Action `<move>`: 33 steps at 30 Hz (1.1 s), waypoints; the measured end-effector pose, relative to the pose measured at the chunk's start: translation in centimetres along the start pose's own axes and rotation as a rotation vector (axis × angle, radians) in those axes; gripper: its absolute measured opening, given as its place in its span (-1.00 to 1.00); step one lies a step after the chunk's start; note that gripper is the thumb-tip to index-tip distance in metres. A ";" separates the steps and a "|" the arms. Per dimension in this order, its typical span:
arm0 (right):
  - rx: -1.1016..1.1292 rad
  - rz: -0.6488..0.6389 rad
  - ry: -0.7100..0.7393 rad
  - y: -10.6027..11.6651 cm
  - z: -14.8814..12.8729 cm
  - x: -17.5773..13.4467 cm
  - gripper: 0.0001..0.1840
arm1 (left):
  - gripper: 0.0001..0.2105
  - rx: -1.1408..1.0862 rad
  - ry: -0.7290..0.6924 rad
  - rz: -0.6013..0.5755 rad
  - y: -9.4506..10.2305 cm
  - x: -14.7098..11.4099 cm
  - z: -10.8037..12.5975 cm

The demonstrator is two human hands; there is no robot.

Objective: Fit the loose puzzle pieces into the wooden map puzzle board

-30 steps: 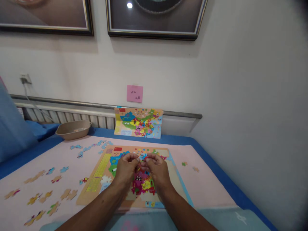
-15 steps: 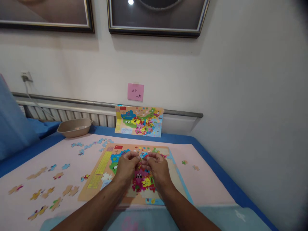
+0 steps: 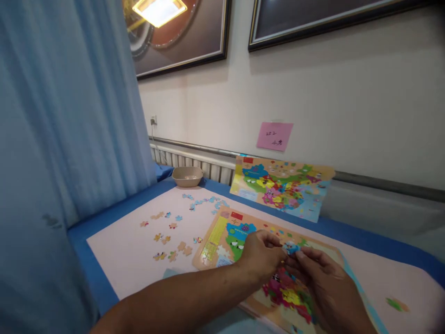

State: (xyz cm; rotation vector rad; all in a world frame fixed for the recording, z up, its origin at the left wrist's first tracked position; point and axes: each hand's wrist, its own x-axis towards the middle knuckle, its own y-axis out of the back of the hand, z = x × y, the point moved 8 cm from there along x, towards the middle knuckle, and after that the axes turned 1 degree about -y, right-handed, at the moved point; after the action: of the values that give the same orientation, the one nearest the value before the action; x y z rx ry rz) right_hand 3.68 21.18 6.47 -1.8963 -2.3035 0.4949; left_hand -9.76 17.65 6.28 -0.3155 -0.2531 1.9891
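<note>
Both my hands are together over the jigsaw puzzle board (image 3: 212,241), a colourful map partly filled with pieces. Between my fingertips is a small blue and white puzzle piece (image 3: 291,247). My left hand (image 3: 264,254) has its fingers pinched at the piece's left side. My right hand (image 3: 323,278) grips it from the right, thumb uppermost. Part of the piece is hidden by the fingers. Below the hands, magenta, yellow and red map pieces (image 3: 290,296) lie fitted in the board. Pale bare patches show near its right side.
Loose puzzle pieces (image 3: 184,248) lie scattered left of the board on the pink sheet (image 3: 128,246). Behind them stands a beige basin (image 3: 187,177). A reference map (image 3: 281,185) leans against the wall rail. One blurred piece (image 3: 397,304) lies at right. A blue curtain (image 3: 69,116) hangs at left.
The view has swung left, so the board and hands appear farther right and more curtain shows. My hands remain close together over the board, around the blue and white piece.
</note>
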 end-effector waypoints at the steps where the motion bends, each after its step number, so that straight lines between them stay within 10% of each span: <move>1: -0.007 -0.011 -0.014 -0.2 0.2 -0.2 -0.50 | -0.84 0.016 -0.001 -0.013 0.3 -0.1 0.0; 14: -0.120 -0.133 -0.186 -7.9 3.4 -3.1 -0.52 | -0.82 0.027 -0.035 -0.121 8.4 -2.6 3.5; 23: -0.345 -0.445 -0.004 -21.1 7.3 -0.8 -0.65 | -0.80 0.034 -0.180 0.114 22.0 -1.2 6.8; 29: -0.929 -0.493 0.063 -28.0 12.6 4.7 -0.84 | -0.76 0.170 -0.327 0.451 33.7 0.6 10.7; 33: -1.224 -0.505 0.116 -31.0 13.7 8.0 -0.84 | -0.77 0.199 -0.256 0.514 36.8 1.6 9.7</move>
State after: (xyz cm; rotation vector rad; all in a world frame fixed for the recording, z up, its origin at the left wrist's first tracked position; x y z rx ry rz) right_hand -30.97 21.53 2.66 -1.3215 -3.0929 -1.3003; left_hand -44.93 3.23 3.65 0.0098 -0.1399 2.5442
